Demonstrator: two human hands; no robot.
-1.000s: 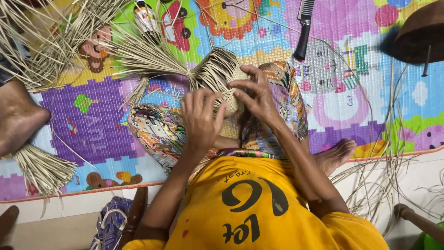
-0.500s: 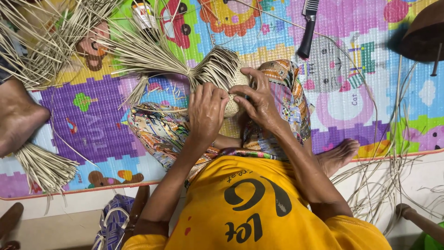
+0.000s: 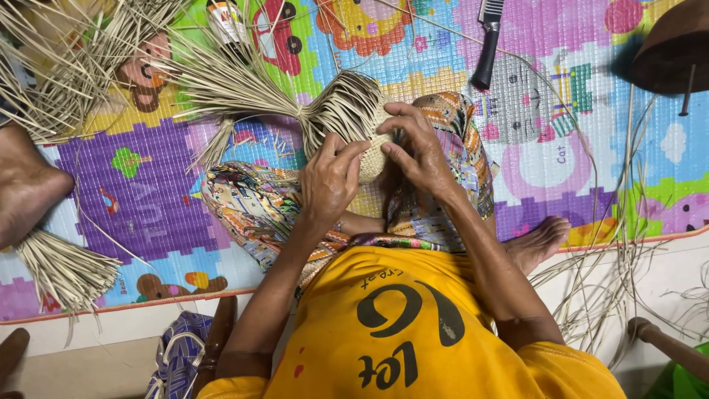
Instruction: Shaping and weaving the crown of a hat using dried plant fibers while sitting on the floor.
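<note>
I sit cross-legged in a yellow shirt and patterned wrap on a colourful foam mat (image 3: 148,199). A partly woven straw piece (image 3: 347,111) rests on my knee, its loose pale strands (image 3: 229,89) fanning out to the left. My left hand (image 3: 331,181) grips the woven edge from below, fingers curled against it. My right hand (image 3: 417,148) presses on the same woven part from the right, with thumb and fingers pinching strands. The two hands almost touch over the weave.
A black-handled knife (image 3: 487,52) lies on the mat at the top. A dark brown bowl-like object (image 3: 676,44) sits top right. Another person's foot (image 3: 26,188) and a straw bundle (image 3: 63,270) are at left. Loose strands (image 3: 628,244) lie at right, beside my foot (image 3: 539,240).
My fingers have shifted slightly on the woven piece, and both hands keep hold of it. The view has drifted a little.
</note>
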